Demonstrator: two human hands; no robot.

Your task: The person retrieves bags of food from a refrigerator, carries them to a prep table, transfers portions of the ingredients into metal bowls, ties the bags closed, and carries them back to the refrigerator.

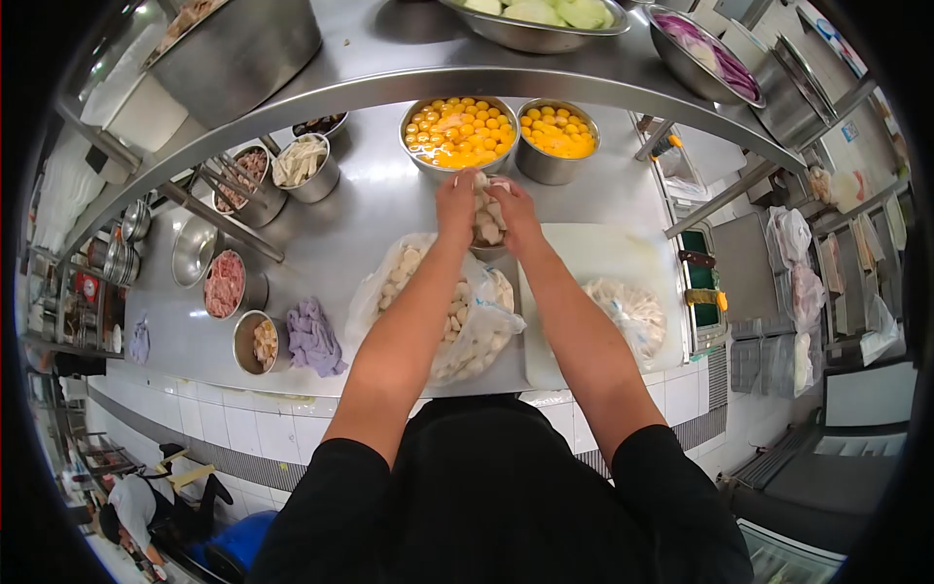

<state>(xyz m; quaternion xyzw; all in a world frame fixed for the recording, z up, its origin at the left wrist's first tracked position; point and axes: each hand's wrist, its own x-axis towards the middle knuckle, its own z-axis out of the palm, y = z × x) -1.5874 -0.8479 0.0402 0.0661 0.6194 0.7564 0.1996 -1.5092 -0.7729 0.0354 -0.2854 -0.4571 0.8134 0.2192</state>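
Both my hands are stretched forward over a metal container (pixel 489 249) of pale round pieces, just in front of the egg yolks. My left hand (pixel 455 206) has its fingers closed round some pale pieces (pixel 484 200). Against the same pieces, from the right, my right hand (pixel 516 210) is curled. Behind them stand a wide steel bowl of egg yolks (pixel 459 131) and a smaller steel pot of yolks (pixel 556 134). Between my forearms and to their left lies an open plastic bag of pale pieces (pixel 469 326). Another bag (pixel 626 313) rests on the white cutting board (pixel 574 255).
A raised steel shelf (pixel 389 86) crosses above the table. At left are a pot of pink meat (pixel 226 282), a small pot (pixel 261 343), a purple cloth (pixel 313 338) and an empty bowl (pixel 195 251). Knives lie at right. A person (pixel 146 506) is at lower left.
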